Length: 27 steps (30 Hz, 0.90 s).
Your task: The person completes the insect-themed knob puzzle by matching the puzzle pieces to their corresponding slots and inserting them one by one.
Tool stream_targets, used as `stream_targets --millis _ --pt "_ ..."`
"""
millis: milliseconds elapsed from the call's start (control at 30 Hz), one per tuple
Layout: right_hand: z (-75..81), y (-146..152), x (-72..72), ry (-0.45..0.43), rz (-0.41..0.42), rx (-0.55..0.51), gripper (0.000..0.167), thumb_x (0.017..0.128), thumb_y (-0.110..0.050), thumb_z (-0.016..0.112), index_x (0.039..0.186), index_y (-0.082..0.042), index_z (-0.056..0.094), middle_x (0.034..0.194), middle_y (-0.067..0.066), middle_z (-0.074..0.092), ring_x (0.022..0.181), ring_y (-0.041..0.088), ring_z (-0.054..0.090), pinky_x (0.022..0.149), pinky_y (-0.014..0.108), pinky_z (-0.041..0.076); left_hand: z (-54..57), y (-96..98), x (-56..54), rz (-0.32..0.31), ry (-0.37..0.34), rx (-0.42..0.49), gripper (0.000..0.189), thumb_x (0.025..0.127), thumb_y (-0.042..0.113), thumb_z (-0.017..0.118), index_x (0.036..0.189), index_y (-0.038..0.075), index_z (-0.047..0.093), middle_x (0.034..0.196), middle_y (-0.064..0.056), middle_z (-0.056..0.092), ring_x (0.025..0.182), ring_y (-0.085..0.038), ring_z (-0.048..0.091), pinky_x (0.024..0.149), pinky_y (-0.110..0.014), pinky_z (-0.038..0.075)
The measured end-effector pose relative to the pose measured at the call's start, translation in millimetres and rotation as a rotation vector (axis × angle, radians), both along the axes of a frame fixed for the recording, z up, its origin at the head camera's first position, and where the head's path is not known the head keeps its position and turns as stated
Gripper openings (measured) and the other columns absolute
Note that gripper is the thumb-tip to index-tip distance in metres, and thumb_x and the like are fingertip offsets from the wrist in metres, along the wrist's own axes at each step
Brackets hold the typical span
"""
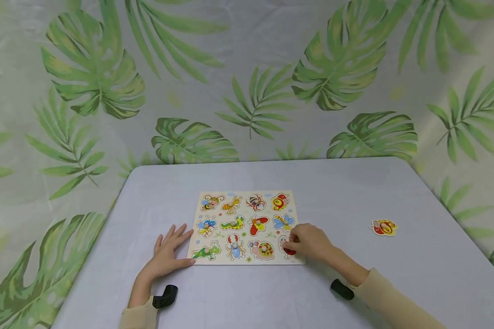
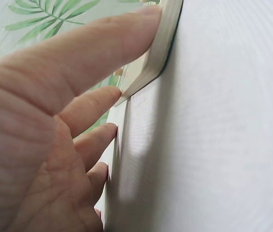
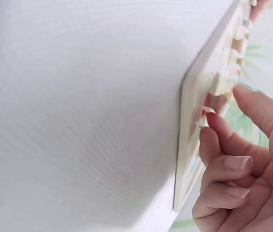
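Observation:
A wooden knob puzzle board (image 1: 226, 262) with several bright insect and small-animal pictures lies on the table. My left hand (image 1: 169, 254) rests at the board's left edge with fingers spread, its thumb (image 2: 127, 36) touching the front left corner. At the front right corner, my right hand (image 1: 313, 242) pinches the red ladybug piece (image 1: 289, 251) between thumb and forefinger. The other fingers of that hand are curled in the right wrist view. The hand partly hides the ladybug, and whether it sits fully in its recess I cannot tell.
A loose red-and-yellow butterfly-like piece (image 1: 383, 227) lies on the white table (image 1: 346, 192), well right of the board. A similar picture (image 1: 280, 202) shows at the board's far right corner. Behind the table hangs a leaf-patterned cloth (image 1: 267, 82).

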State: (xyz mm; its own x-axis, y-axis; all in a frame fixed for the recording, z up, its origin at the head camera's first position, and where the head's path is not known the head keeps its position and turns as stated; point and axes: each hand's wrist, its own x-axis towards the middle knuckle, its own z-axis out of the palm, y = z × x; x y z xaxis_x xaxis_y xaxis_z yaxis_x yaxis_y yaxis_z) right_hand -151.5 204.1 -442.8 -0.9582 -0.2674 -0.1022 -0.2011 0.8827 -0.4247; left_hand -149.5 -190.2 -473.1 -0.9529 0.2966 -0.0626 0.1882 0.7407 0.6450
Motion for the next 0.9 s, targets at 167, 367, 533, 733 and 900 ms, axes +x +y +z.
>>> stream_targets --millis 167,367,533,733,900 --pt "3.9 4 0.2 -0.009 0.028 -0.029 0.027 0.078 -0.033 0.074 0.062 -0.017 0.06 0.06 -0.008 0.052 0.059 0.006 0.042 0.05 0.018 0.032 -1.5 -0.8 1.3 0.001 0.004 0.005 0.083 0.069 0.035 0.079 0.14 0.012 0.044 0.154 -0.018 0.027 0.144 -0.046 0.007 0.111 -0.065 -0.007" --pt "7.2 13 1.0 -0.002 0.026 -0.048 0.02 0.077 -0.03 0.074 0.066 -0.016 0.064 0.064 -0.008 0.057 0.061 0.006 0.044 0.052 0.018 0.036 -0.6 -0.8 1.1 0.002 -0.001 0.009 0.083 0.069 0.035 0.078 0.141 0.013 0.043 0.155 -0.017 0.026 0.144 -0.045 0.006 0.111 -0.065 -0.008" --pt "9.4 22 1.5 0.019 0.027 -0.047 0.016 0.077 -0.025 0.074 0.071 -0.013 0.066 0.068 -0.006 0.061 0.062 0.006 0.046 0.054 0.019 0.038 -0.3 -0.8 1.9 0.006 -0.008 0.014 0.082 0.069 0.035 0.078 0.14 0.012 0.044 0.155 -0.018 0.025 0.145 -0.045 0.005 0.111 -0.065 -0.009" --pt "13.4 34 1.1 0.037 -0.002 -0.015 0.008 0.078 -0.02 0.072 0.079 -0.012 0.069 0.074 -0.005 0.065 0.067 0.007 0.05 0.059 0.022 0.042 -0.8 -0.7 1.5 0.001 -0.005 0.009 0.083 0.069 0.035 0.078 0.141 0.013 0.043 0.155 -0.017 0.026 0.145 -0.045 0.005 0.111 -0.065 -0.008" --pt "19.3 48 1.8 0.053 -0.023 -0.003 0.007 0.08 -0.014 0.069 0.085 -0.009 0.07 0.08 -0.002 0.067 0.074 0.013 0.057 0.064 0.028 0.049 -1.3 -0.2 -0.9 -0.001 0.001 -0.004 0.083 0.069 0.036 0.078 0.141 0.013 0.043 0.155 -0.017 0.025 0.145 -0.045 0.006 0.111 -0.065 -0.008"
